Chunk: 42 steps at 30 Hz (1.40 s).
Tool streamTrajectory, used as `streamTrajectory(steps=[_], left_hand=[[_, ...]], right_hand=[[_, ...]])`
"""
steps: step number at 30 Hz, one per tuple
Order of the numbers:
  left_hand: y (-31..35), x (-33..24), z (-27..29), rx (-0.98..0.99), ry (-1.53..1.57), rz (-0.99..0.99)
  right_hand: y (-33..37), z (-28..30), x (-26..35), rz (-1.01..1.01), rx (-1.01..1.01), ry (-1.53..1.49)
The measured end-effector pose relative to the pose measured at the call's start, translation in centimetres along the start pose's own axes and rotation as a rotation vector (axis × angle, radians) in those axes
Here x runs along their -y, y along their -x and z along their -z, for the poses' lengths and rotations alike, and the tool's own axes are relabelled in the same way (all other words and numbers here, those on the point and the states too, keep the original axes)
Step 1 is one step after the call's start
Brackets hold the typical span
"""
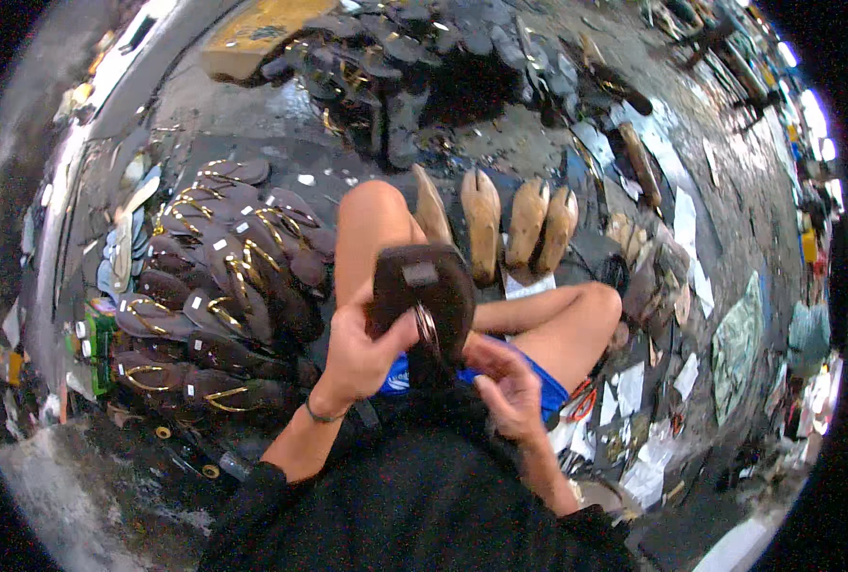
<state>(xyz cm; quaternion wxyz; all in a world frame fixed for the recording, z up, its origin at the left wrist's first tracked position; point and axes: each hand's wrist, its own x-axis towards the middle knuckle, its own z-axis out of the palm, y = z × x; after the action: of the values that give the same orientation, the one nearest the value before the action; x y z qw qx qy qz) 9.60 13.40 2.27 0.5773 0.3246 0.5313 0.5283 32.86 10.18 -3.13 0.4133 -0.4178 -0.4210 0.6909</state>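
Observation:
My left hand (359,355) is closed round the left edge of a dark brown sandal (426,276), its thumb lying across the upper side. The sandal is tilted up in front of my lap, with a pale label near its top end and a shiny metallic strap below the middle. Beside the sandal's lower right edge is my right hand (508,383), fingers loosely bent and thumb apart, with nothing visible in it. Whether its fingertips touch the sandal I cannot tell.
Rows of dark sandals with gold straps (238,267) lie to the left. Several wooden shoe lasts (481,214) stand beyond my legs. A heap of dark footwear (405,57) and a yellow box (262,38) are farther off. Orange-handled scissors (584,404) and paper scraps (645,472) lie right.

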Motion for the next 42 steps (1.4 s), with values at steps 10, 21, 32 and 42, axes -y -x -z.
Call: streamTrajectory(steps=[10,21,32,42], left_hand=[[6.2,0.2,1.6,0.551,-0.434,-0.284],[5.0,0.8,0.1,0.298,-0.476,-0.533],[1.5,5.8,-1.6,0.501,0.5,0.399],[-4.3,11.2,0.9,0.233,0.487,0.11]], right_hand=[[0.1,0.2,8.1,0.418,0.563,0.754],[-5.4,1.3,6.2,0.557,0.586,0.557],[-21.8,17.2,-8.7,-0.126,-0.627,1.026],[-0.1,4.9,5.4,-0.278,0.162,-0.611]])
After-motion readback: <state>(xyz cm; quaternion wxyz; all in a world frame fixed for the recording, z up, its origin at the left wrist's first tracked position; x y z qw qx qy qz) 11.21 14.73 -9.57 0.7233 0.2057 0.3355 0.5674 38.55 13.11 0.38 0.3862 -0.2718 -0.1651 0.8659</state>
